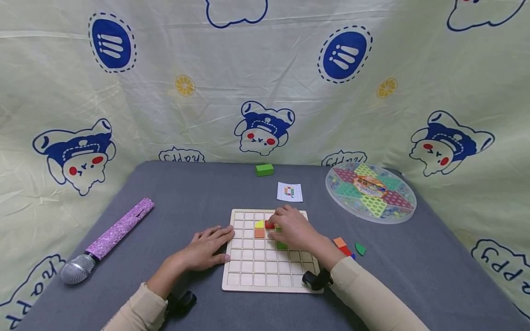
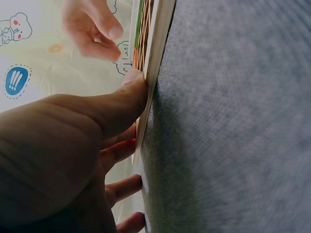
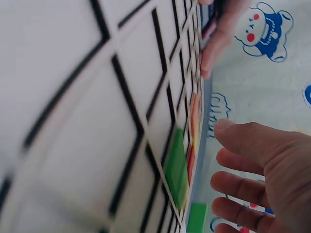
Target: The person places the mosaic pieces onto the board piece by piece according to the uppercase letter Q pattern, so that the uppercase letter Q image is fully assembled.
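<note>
One grid board [image 1: 270, 254] lies on the bench [image 1: 186, 188]; the left hand [image 1: 207, 248], fingers extended, touches its left edge; the right hand [image 1: 293, 230], released, is above its far right squares.

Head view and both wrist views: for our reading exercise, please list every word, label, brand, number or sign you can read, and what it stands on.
"happy": upside down, repeated on the backdrop cloth.
Round box: any lettering on its middle label is too small to read.
Small white card: coloured pattern; any writing is too small.
No brand or number is legible.
</note>
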Tool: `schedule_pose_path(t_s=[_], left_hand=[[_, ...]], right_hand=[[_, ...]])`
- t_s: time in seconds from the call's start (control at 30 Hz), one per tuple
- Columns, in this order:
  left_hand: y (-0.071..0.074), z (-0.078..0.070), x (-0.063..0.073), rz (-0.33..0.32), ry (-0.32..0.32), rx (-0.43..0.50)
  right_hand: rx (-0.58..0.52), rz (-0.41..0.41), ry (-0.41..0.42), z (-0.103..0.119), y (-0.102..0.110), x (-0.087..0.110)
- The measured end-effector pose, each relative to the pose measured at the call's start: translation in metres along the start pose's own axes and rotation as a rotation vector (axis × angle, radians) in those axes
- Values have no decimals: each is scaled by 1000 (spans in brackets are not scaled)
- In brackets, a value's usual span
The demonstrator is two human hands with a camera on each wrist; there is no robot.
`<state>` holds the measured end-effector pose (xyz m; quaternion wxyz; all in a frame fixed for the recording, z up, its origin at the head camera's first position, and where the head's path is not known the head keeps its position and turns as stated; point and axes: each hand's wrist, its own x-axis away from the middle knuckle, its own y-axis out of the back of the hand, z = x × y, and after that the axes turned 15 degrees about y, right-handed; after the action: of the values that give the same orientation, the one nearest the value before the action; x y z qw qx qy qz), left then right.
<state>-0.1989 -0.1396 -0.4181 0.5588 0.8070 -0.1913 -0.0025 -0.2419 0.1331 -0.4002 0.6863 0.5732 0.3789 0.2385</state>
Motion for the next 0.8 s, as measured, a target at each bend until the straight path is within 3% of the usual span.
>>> schedule_pose_path(t_s=[0.13, 0.4, 0.8], left_hand=[[0, -1, 0, 3, 2, -2], [1, -1, 1, 6, 6, -2], [2, -2, 0, 19, 9, 0]], right_hand=[[-15, -8, -57, -7, 10, 16], [36, -66, -90, -28, 22, 58], [82, -5, -255, -51, 25, 103]])
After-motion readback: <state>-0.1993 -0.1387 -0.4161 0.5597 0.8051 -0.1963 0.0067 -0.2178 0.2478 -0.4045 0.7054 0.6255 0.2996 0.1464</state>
